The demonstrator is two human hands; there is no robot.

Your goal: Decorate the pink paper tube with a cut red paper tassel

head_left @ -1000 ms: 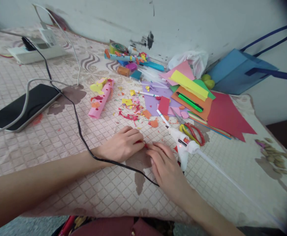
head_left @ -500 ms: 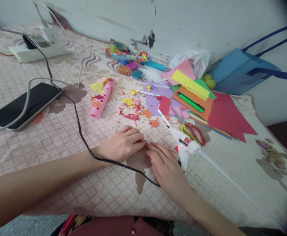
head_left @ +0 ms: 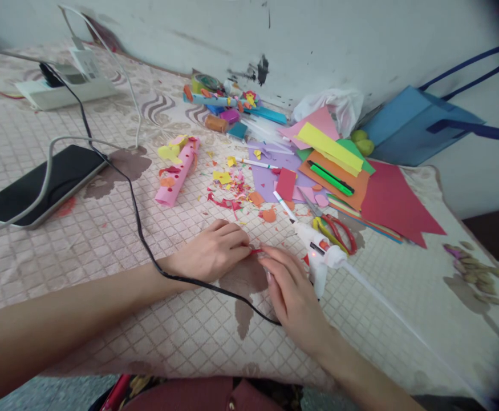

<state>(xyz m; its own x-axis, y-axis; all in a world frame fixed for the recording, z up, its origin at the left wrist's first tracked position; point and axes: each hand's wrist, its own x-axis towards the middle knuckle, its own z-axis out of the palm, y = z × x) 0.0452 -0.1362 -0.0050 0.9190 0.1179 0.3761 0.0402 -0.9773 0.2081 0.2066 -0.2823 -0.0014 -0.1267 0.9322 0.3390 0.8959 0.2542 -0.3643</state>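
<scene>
Between my two hands is a small strip of red paper (head_left: 255, 251), mostly hidden by the fingers. My left hand (head_left: 215, 251) rests on the tablecloth, its fingertips closed on the strip's left end. On the other side my right hand (head_left: 289, 285) has its fingers closed at the strip's right end. Just right of that hand lies a white glue gun (head_left: 317, 251) with a small light lit and a long glue stick in its back. Scissors (head_left: 337, 231) with red and yellow handles lie behind the gun. A pink paper roll (head_left: 178, 174) with red dots and paper petals lies farther back.
A black cable (head_left: 138, 220) crosses over my left wrist. Paper scraps (head_left: 236, 188), coloured sheets (head_left: 398, 200) and a green cutter (head_left: 331, 178) lie behind my hands. A phone-like black tablet (head_left: 44, 182) and a power strip (head_left: 67, 91) are at left; a blue bag (head_left: 420, 125) stands back right.
My right hand has shifted slightly right, away from the left fingertips, so more of the red strip shows. My left hand stays almost still.
</scene>
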